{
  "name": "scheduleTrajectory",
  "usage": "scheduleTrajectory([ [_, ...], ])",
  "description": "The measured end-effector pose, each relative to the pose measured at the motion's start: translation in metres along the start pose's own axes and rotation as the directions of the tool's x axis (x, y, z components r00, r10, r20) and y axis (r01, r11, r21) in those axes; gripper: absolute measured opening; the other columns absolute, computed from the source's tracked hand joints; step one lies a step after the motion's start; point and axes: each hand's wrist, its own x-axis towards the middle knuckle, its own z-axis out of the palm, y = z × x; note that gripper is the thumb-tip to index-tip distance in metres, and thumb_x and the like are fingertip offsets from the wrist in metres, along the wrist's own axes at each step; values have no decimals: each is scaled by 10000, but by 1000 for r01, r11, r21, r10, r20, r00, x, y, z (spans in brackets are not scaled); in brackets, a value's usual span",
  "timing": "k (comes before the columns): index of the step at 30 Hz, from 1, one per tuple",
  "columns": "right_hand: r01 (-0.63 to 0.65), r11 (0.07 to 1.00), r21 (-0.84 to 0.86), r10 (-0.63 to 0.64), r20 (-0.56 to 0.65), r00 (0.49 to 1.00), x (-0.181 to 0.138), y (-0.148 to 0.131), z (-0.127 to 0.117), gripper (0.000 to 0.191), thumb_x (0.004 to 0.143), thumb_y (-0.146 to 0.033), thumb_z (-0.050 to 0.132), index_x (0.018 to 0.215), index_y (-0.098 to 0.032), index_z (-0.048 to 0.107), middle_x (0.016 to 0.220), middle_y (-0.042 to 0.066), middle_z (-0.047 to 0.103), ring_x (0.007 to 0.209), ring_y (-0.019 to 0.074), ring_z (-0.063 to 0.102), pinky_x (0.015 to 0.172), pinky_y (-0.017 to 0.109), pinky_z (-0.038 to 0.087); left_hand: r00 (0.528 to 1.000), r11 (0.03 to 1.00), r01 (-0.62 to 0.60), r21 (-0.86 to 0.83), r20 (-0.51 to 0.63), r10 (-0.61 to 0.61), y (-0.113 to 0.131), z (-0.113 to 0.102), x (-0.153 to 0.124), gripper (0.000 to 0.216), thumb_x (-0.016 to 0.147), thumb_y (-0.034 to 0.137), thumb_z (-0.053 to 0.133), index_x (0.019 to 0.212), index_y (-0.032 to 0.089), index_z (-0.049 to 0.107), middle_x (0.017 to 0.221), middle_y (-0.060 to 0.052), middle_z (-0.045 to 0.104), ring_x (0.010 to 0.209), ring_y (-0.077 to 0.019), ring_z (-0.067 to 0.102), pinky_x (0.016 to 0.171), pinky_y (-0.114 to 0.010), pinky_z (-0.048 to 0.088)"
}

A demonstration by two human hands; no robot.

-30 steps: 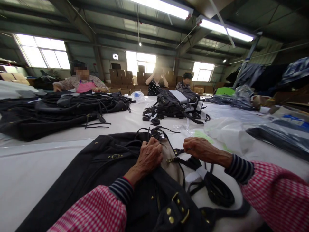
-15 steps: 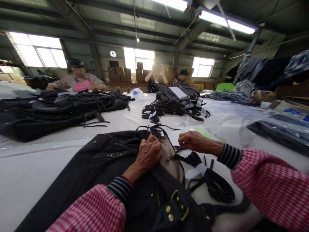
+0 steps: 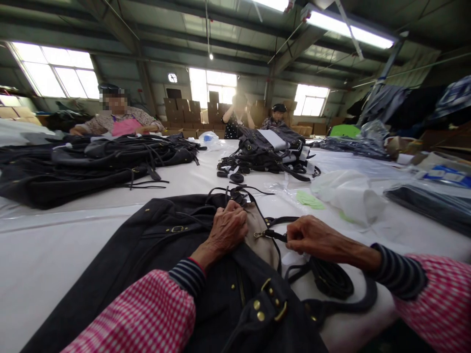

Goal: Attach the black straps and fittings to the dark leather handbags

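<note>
A black bag (image 3: 191,274) with brass buckles and studs lies on the table in front of me, its beige lining (image 3: 263,228) showing at the opening. My left hand (image 3: 228,228) is closed on the bag's upper edge beside that lining; its fingertips are hidden. To the right, my right hand (image 3: 312,238) pinches a short black strap (image 3: 275,235) that ends in a brass clip (image 3: 258,234) over the lining. Below that hand lies a coiled black strap (image 3: 333,279), bound with a white wrap that is partly covered.
Black bags (image 3: 88,169) are piled at the left, and another stack of bags (image 3: 270,149) stands at the centre back. White plastic (image 3: 348,196) and green paper (image 3: 310,200) lie on the right. Several people sit or stand across the white table (image 3: 140,235).
My right hand has moved right and down, from beside the lining to the short strap, and now pinches it. My left hand stays on the bag's edge.
</note>
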Motion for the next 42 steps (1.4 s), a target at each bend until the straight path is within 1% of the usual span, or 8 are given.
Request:
scheduleTrajectory([
  [6, -80, 992, -100, 75, -52, 996, 1, -12, 10, 132, 730, -183, 596, 601, -176, 621, 586, 0, 618, 562, 135, 511, 547, 268, 307, 998, 999, 10, -37, 60, -8, -7, -6, 4, 84, 869, 183, 566, 793, 199, 599, 963, -55, 665, 1050, -233, 545, 763, -331, 433],
  [12, -49, 991, -127, 35, -112, 993, 18, -20, 24, 181, 804, -207, 610, 626, -173, 612, 651, 14, 625, 624, 145, 538, 589, 266, 307, 976, 997, -60, -53, 208, 70, -21, -16, 13, 171, 959, 230, 522, 824, 199, 622, 936, -56, 640, 1031, -225, 541, 818, -312, 461],
  [15, -9, 993, -119, -6, -123, 992, 26, -21, 31, 62, 813, -168, 624, 824, -169, 685, 731, 22, 665, 692, 162, 581, 632, 258, 329, 963, 995, -89, -38, 252, 96, -18, -21, 14, 206, 995, 257, 497, 825, 206, 602, 915, -41, 639, 1022, -228, 536, 787, -319, 448],
  [19, 4, 988, -153, -23, -125, 992, 36, -19, 37, 332, 832, -156, 637, 1164, -156, 638, 766, 21, 669, 717, 182, 594, 654, 263, 331, 960, 994, -105, 19, 262, 96, -10, -23, 12, 229, 1035, 299, 447, 880, 220, 596, 929, -33, 646, 1039, -246, 523, 787, -357, 427],
  [28, 5, 975, -222, -22, -75, 997, 53, 2, 40, 263, 828, -182, 605, 1090, -171, 616, 780, 27, 658, 729, 191, 590, 637, 274, 295, 964, 994, 57, 96, 252, -80, -5, -24, 16, 222, 1022, 317, 427, 899, 210, 578, 913, -66, 633, 1038, -265, 516, 824, -367, 437],
  [33, 15, 989, -147, -31, -104, 994, 53, -2, 38, 118, 776, -161, 616, 888, -196, 608, 721, 2, 615, 674, 159, 534, 603, 265, 258, 954, 990, 142, 11, 265, -140, -6, -26, 17, 208, 980, 321, 461, 895, 218, 621, 936, -61, 626, 1053, -260, 529, 798, -340, 425],
  [38, 84, 996, 23, -79, -164, 983, 37, -19, 36, 65, 789, -128, 591, 768, -189, 579, 598, -39, 538, 580, 121, 473, 574, 243, 277, 925, 963, 246, -112, 324, -199, -14, -34, 23, 195, 891, 283, 507, 817, 204, 670, 823, -37, 608, 916, -224, 568, 720, -289, 401],
  [42, 129, 985, 116, -118, -95, 989, 37, -33, 33, 89, 757, -112, 605, 707, -183, 584, 575, -43, 558, 545, 107, 486, 542, 230, 292, 914, 946, 282, -161, 345, -214, -18, -35, 25, 151, 846, 238, 510, 775, 190, 635, 749, -15, 579, 811, -195, 554, 666, -277, 357],
])
